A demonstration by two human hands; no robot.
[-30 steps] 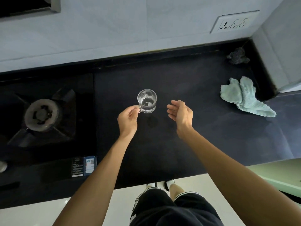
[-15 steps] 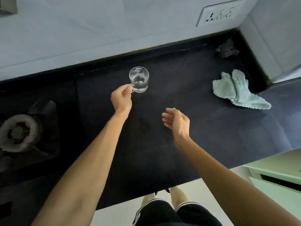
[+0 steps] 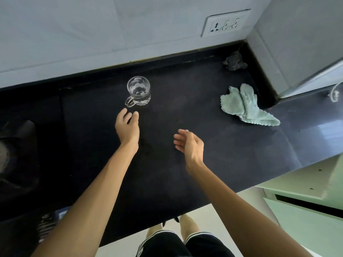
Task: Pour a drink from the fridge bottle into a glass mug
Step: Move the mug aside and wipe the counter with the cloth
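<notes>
- The clear glass mug (image 3: 138,90) with a rounded, patterned body stands upright on the black stone counter (image 3: 167,173), just beyond the fingertips of the left hand (image 3: 127,127). Its looped handle (image 3: 130,103) points back toward those fingertips, with a narrow gap between them.
- The left hand's fingers (image 3: 124,113) are loosely curved with the thumb set apart from them. They grip nothing and touch neither the mug nor the handle.
- The right hand (image 3: 189,143) hovers nearer the person than the left fingertips and to their right, palm turned toward the left hand. Its fingers (image 3: 178,142) are relaxed, slightly spread and hold nothing.
- A stretch of dark counter lies between the two hands, and a wider one runs from the right fingertips out to the crumpled pale green cloth (image 3: 246,106), well to their right.
- Past the mug, away from the left fingertips, the counter's back edge meets the white tiled wall (image 3: 74,34).
- A dark crumpled scrubber (image 3: 234,62) sits in the far right corner beyond the cloth, below a white wall socket (image 3: 225,23).
- Far to the left of the left fingers, a gas burner (image 3: 5,156) shows at the frame's edge.
- The counter's near edge runs under both forearms, and a pale green drawer unit (image 3: 306,201) lies below it to the right.
</notes>
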